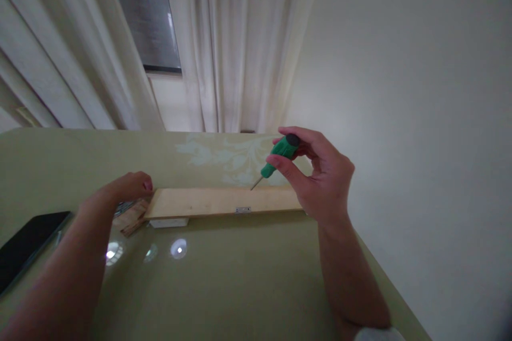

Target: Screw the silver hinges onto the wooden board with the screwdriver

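My right hand (320, 170) grips a screwdriver with a green and black handle (278, 155). Its thin shaft slants down to the left, and the tip shows just over the far edge of a light wooden board (208, 200). A small metal plate (242, 210) sits at the board's near edge. At the board's left end is my left hand (134, 185), its fingers curled. Whatever those fingers may hold is hidden. Under the left hand lie a brown wood-coloured piece (132, 217) and some small metal bits that I cannot make out.
The board rests above a glossy green table (224, 282), with a white block (169, 222) beneath its left part. A dark phone (30, 240) lies at the far left. Behind the table hang pale curtains (248, 48); a bare wall (420, 117) closes the right side.
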`<state>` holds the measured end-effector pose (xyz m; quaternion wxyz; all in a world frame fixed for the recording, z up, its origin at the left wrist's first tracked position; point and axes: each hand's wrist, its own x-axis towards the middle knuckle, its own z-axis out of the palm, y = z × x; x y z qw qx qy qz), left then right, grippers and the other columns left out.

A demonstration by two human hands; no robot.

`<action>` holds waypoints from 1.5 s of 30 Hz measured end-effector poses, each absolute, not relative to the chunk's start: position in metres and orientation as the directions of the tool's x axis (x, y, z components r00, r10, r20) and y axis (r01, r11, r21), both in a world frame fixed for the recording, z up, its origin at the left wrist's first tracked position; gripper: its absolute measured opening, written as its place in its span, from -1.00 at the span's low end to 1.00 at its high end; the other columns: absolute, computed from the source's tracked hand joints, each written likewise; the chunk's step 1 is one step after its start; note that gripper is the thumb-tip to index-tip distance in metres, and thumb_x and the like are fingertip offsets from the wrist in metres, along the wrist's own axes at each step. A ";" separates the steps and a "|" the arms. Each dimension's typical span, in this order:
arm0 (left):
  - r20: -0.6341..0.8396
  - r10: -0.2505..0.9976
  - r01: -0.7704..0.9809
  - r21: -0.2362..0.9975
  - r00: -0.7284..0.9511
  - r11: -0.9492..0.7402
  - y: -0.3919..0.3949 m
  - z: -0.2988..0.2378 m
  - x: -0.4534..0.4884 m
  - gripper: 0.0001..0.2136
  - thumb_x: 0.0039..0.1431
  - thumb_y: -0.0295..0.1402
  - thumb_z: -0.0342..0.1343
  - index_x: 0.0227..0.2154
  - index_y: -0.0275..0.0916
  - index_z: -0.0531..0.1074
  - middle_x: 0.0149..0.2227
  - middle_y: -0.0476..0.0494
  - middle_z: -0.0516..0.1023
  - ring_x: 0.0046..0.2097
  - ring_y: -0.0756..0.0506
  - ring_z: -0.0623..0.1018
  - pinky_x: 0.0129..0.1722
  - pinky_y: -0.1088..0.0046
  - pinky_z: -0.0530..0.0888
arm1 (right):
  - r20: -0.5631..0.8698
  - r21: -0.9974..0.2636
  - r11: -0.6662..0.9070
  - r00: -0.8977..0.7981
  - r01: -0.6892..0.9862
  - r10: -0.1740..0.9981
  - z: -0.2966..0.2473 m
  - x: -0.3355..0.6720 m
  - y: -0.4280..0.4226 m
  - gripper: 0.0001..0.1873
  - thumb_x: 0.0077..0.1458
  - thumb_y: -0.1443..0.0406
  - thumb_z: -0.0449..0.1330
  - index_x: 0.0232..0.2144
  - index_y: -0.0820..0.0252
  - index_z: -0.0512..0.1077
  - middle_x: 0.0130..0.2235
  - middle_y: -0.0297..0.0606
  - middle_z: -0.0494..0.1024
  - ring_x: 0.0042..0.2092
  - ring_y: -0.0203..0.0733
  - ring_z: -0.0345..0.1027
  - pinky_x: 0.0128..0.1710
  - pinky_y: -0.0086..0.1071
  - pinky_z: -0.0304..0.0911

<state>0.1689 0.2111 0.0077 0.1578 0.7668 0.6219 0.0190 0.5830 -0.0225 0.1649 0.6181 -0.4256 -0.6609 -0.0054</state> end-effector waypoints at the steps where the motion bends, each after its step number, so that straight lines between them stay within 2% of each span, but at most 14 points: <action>1: -0.177 0.958 0.951 0.251 0.227 -0.179 0.211 0.007 0.169 -0.91 -0.08 -0.58 0.29 -0.48 -0.29 0.60 -0.49 0.02 0.64 -0.37 -0.06 0.54 -0.31 0.55 0.32 | 0.823 -0.517 0.640 0.123 0.568 0.555 0.165 0.583 -0.023 -0.58 0.18 0.18 0.50 0.07 0.00 0.59 -0.11 -0.31 0.71 -0.11 -0.13 0.64 -0.10 -0.22 0.59; 8: -0.203 0.947 0.961 0.172 0.249 -0.216 0.214 0.007 0.167 -0.92 0.03 -0.50 0.24 -0.38 -0.30 0.60 -0.37 -0.09 0.68 -0.29 -0.12 0.59 -0.27 0.48 0.39 | 0.826 -0.503 0.643 0.104 0.577 0.554 0.166 0.581 -0.025 -0.59 0.18 0.19 0.50 0.07 0.02 0.59 -0.12 -0.32 0.71 -0.11 -0.15 0.64 -0.09 -0.24 0.59; 14: -0.100 0.956 0.941 0.231 0.277 -0.248 0.218 0.005 0.175 -0.68 0.12 -0.27 0.19 -0.08 -0.23 0.62 -0.02 -0.30 0.72 -0.05 -0.25 0.67 0.01 0.31 0.52 | 0.821 -0.513 0.641 0.109 0.571 0.560 0.166 0.579 -0.025 -0.58 0.17 0.18 0.51 0.06 0.01 0.59 -0.12 -0.31 0.72 -0.11 -0.13 0.64 -0.09 -0.22 0.59; 20: -0.046 0.967 0.934 0.273 0.252 -0.230 0.216 -0.004 0.180 -0.74 0.09 -0.19 0.13 -0.28 -0.18 0.64 -0.09 -0.38 0.74 0.01 -0.42 0.67 0.07 0.14 0.53 | 0.816 -0.503 0.619 0.096 0.603 0.569 0.165 0.577 -0.024 -0.59 0.19 0.14 0.49 0.06 -0.01 0.59 -0.10 -0.28 0.74 -0.14 -0.12 0.64 -0.05 -0.17 0.58; 23: -0.027 0.968 0.933 0.276 0.250 -0.233 0.210 0.017 0.189 -0.73 0.12 -0.17 0.14 -0.26 -0.20 0.64 -0.08 -0.38 0.73 0.01 -0.40 0.67 0.08 0.16 0.53 | 0.814 -0.500 0.610 0.094 0.615 0.573 0.165 0.577 -0.023 -0.59 0.19 0.14 0.49 0.07 0.00 0.59 -0.11 -0.29 0.74 -0.13 -0.12 0.64 -0.05 -0.18 0.58; 25: 0.074 0.966 0.909 0.326 0.249 -0.260 0.199 0.040 0.209 -0.65 0.22 -0.14 0.09 -0.11 -0.23 0.62 -0.07 -0.35 0.73 -0.02 -0.35 0.67 0.05 0.18 0.53 | 0.817 -0.492 0.609 0.087 0.622 0.571 0.166 0.576 -0.022 -0.58 0.19 0.15 0.49 0.07 -0.01 0.59 -0.10 -0.30 0.74 -0.14 -0.14 0.63 -0.05 -0.21 0.57; 27: 0.187 0.928 0.806 0.459 0.323 -0.374 0.179 0.061 0.241 -0.53 0.32 -0.10 0.04 0.14 -0.22 0.53 -0.09 -0.23 0.72 -0.09 -0.24 0.65 -0.02 0.28 0.56 | 0.823 -0.472 0.612 0.070 0.634 0.563 0.166 0.575 -0.022 -0.58 0.18 0.15 0.50 0.07 -0.01 0.59 -0.10 -0.31 0.74 -0.16 -0.17 0.63 -0.06 -0.24 0.57; 28: 0.237 0.887 0.718 0.521 0.397 -0.461 0.165 0.068 0.261 -0.53 0.35 -0.06 0.03 0.15 -0.21 0.53 -0.07 -0.21 0.71 -0.09 -0.20 0.64 -0.05 0.32 0.56 | 0.826 -0.462 0.612 0.060 0.642 0.560 0.166 0.575 -0.021 -0.58 0.18 0.15 0.50 0.07 -0.01 0.59 -0.11 -0.31 0.74 -0.17 -0.17 0.63 -0.07 -0.25 0.57; 30: 0.315 0.784 0.520 0.609 0.535 -0.599 0.135 0.074 0.304 -0.59 0.37 -0.02 0.05 -0.02 -0.19 0.62 -0.04 -0.21 0.70 -0.06 -0.19 0.62 -0.13 0.38 0.56 | 0.830 -0.446 0.610 0.046 0.655 0.557 0.166 0.576 -0.021 -0.58 0.18 0.14 0.49 0.07 -0.01 0.59 -0.12 -0.32 0.75 -0.19 -0.18 0.63 -0.08 -0.27 0.57; 32: 0.317 0.723 0.366 0.698 0.614 -0.616 0.106 0.066 0.343 -0.69 0.38 -0.08 0.10 -0.11 -0.16 0.63 -0.11 -0.16 0.71 -0.09 -0.17 0.64 -0.25 0.43 0.54 | 0.830 -0.433 0.599 0.037 0.674 0.557 0.167 0.578 -0.022 -0.58 0.18 0.13 0.49 0.07 0.00 0.59 -0.13 -0.32 0.74 -0.19 -0.18 0.62 -0.08 -0.28 0.57; 34: 0.300 0.679 0.263 0.759 0.670 -0.596 0.085 0.052 0.373 -0.78 0.38 -0.18 0.12 -0.18 -0.15 0.62 -0.18 -0.12 0.72 -0.15 -0.14 0.65 -0.22 0.41 0.54 | 0.825 -0.417 0.585 0.020 0.696 0.564 0.168 0.580 -0.022 -0.58 0.19 0.13 0.49 0.06 0.00 0.59 -0.11 -0.31 0.74 -0.17 -0.18 0.63 -0.07 -0.28 0.57; 36: 0.260 0.654 0.220 0.801 0.710 -0.557 0.073 0.037 0.390 -0.83 0.36 -0.25 0.14 -0.20 -0.15 0.61 -0.24 -0.10 0.72 -0.20 -0.12 0.66 -0.16 0.38 0.55 | 0.817 -0.398 0.578 -0.010 0.713 0.577 0.168 0.582 -0.023 -0.60 0.20 0.13 0.48 0.06 0.01 0.59 -0.09 -0.29 0.74 -0.16 -0.17 0.63 -0.07 -0.29 0.57; 40: 0.199 0.651 0.232 0.827 0.732 -0.512 0.072 0.021 0.398 -0.83 0.34 -0.24 0.18 -0.19 -0.18 0.62 -0.32 -0.10 0.69 -0.33 -0.09 0.61 -0.30 0.41 0.49 | 0.810 -0.369 0.594 -0.065 0.715 0.582 0.168 0.585 -0.021 -0.60 0.21 0.13 0.48 0.06 0.04 0.58 -0.09 -0.30 0.73 -0.15 -0.19 0.62 -0.07 -0.33 0.56; 45: 0.192 0.672 0.207 0.860 0.715 -0.466 0.079 0.021 0.394 -0.80 0.34 -0.21 0.19 -0.22 -0.21 0.62 -0.30 -0.12 0.70 -0.28 -0.10 0.63 -0.23 0.39 0.53 | 0.811 -0.361 0.608 -0.084 0.707 0.579 0.168 0.586 -0.019 -0.58 0.21 0.13 0.48 0.07 0.05 0.57 -0.10 -0.31 0.73 -0.15 -0.21 0.62 -0.07 -0.34 0.55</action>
